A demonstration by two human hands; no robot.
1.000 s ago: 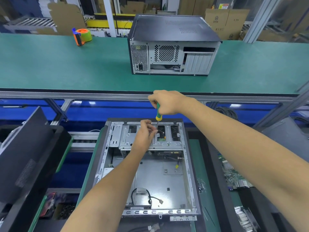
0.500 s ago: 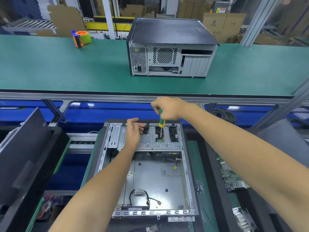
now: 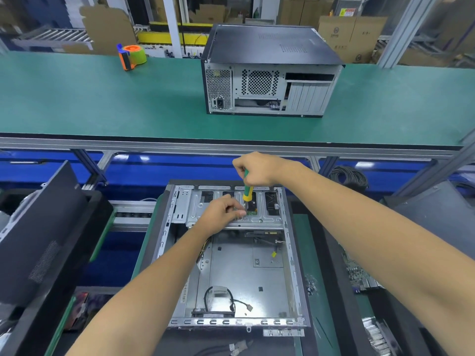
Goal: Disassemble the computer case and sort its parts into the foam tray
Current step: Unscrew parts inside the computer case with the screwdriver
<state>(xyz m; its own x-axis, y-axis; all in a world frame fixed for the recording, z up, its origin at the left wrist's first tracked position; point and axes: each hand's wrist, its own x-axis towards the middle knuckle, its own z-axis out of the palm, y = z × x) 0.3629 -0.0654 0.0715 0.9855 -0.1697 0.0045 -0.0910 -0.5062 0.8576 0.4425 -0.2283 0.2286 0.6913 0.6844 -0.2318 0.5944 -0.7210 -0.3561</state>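
Head view: the left hand (image 3: 223, 214) has been brought back from the far rim to pinch beside the screwdriver (image 3: 248, 191) tip, clenched by the right hand (image 3: 257, 169), at the open computer case's (image 3: 231, 253) drive cage (image 3: 231, 209); screw removal is judged underway.

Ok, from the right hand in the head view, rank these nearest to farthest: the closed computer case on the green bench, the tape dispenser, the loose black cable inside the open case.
1. Loose black cable, below the right hand, on the open case's floor.
2. Closed computer case, beyond, on the green bench.
3. Tape dispenser, far left on the bench.
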